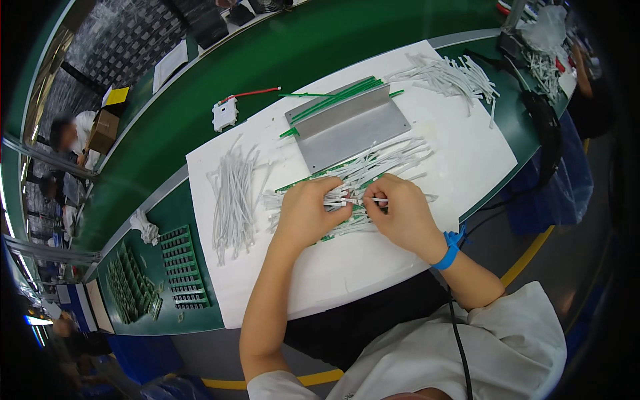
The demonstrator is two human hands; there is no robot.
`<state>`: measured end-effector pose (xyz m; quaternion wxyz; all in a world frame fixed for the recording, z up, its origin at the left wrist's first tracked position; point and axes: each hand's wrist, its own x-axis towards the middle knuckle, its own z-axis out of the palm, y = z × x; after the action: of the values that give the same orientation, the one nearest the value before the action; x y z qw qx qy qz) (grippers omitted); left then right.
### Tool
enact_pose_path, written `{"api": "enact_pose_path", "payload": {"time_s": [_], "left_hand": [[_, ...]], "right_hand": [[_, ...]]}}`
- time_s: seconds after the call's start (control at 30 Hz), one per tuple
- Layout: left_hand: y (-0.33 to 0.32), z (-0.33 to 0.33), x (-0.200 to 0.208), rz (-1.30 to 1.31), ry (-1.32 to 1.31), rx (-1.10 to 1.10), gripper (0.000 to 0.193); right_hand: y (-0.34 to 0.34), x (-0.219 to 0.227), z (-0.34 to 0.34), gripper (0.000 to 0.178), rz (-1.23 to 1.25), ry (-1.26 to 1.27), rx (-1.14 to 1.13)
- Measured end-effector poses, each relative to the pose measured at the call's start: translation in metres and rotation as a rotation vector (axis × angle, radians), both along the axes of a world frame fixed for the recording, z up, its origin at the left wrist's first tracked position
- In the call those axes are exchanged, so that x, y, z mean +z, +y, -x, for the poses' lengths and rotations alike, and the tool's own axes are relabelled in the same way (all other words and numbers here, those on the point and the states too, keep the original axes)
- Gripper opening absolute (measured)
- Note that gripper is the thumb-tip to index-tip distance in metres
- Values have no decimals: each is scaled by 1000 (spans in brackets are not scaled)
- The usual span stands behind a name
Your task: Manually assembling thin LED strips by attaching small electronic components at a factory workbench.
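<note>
Both my hands meet over the white work sheet, above green circuit board strips [325, 238] with white cables lying across them. My left hand [308, 212] is closed, its thumb and fingers pinching a bunch of white cables [333, 198] with small white plugs at their ends. Close to its right, my right hand [405, 212] pinches the end of one white cable [379, 199]. The fingers partly hide where the cable ends meet the board. More white cables [393, 159] fan out just beyond my hands.
Beyond my hands stands a grey metal angle plate [353, 133] bearing green strips [333, 100]. Cable piles lie at left [235, 197] and far right [453, 77]. Green boards [185, 270] rest on the left table. A blue wrist strap [451, 248] with a cord circles my right wrist.
</note>
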<state>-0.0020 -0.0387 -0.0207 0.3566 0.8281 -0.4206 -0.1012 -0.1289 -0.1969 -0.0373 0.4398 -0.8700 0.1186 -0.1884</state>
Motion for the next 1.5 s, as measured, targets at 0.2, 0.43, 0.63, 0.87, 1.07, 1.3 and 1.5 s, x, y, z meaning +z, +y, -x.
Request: {"api": "enact_pose_path", "payload": {"time_s": [0.2,0.43,0.63,0.87,1.07,1.3,1.5], "left_hand": [[0,1,0,9,9,5,18],[3,2,1,7,-59,-4,27],[4,0,2,-22,-33,-31,26],[10,2,9,81,13,-6,33],[14,-2,1,164,-17,-13,44],[14,3,7,180,66,-38,48],[11,5,7,162,17,-79,50]], "right_hand": [[-11,2,-3,8,-39,-20,59],[-23,1,-26,22,-146,-99,-110],[-17,-8,-35,24,-218,-159,-104],[-24,-3,-30,28,-438,-223,-146],[-17,22,-14,25,28,-382,-168],[3,24,-17,21,74,-316,143],[12,21,-17,14,-240,-365,87]]}}
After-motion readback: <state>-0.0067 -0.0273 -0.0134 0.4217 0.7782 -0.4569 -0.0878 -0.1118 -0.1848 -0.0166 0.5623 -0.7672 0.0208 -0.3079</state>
